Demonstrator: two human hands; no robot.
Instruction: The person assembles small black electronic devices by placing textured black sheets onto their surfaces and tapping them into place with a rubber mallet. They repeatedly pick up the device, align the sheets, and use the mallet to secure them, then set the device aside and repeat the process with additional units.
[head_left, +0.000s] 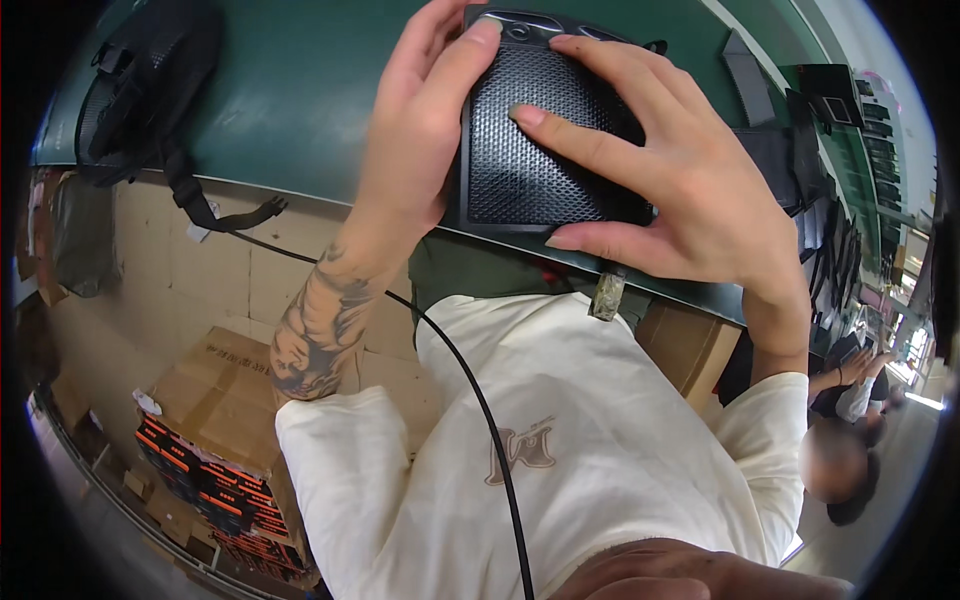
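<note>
A black boxy device with a honeycomb-textured front, looking like a speaker (515, 165), lies at the near edge of the green table, between both my hands. My left hand (420, 120) is closed round its left side, with the thumb on the far-left corner and the other fingers partly hidden behind. From the right, my right hand (690, 170) spans the device with fingers spread. One fingertip touches the glossy far strip, another presses on the textured face, and the thumb lies along the near edge. Its right side is mostly hidden under this hand.
A black bag with straps and a buckle (150, 80) lies on the table's left. A black cable (460, 360) crosses before my shirt. Left below stands a carton (215, 390) above stacked black-orange boxes (220, 490). Black items (830, 240) line the right; people (850, 440) are beyond.
</note>
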